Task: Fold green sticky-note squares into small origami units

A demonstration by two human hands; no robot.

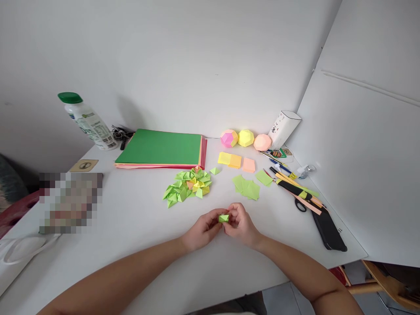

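Observation:
My left hand (pixel 201 231) and my right hand (pixel 243 226) meet over the white table (pixel 138 258) and pinch a small folded green paper piece (pixel 223 218) between their fingertips. Just beyond the hands lies a heap of several folded green and yellow paper triangles (pixel 187 186). To the right of that heap sit loose green paper squares (pixel 246 187).
A stack of coloured sheets (pixel 160 149) with green on top lies at the back, beside a white bottle (pixel 88 121) and keys (pixel 122 132). Three paper balls (pixel 245 138), sticky-note pads (pixel 234 160), pens, scissors (pixel 300 202), a black case (pixel 330 232) and a white box (pixel 283 127) line the right side.

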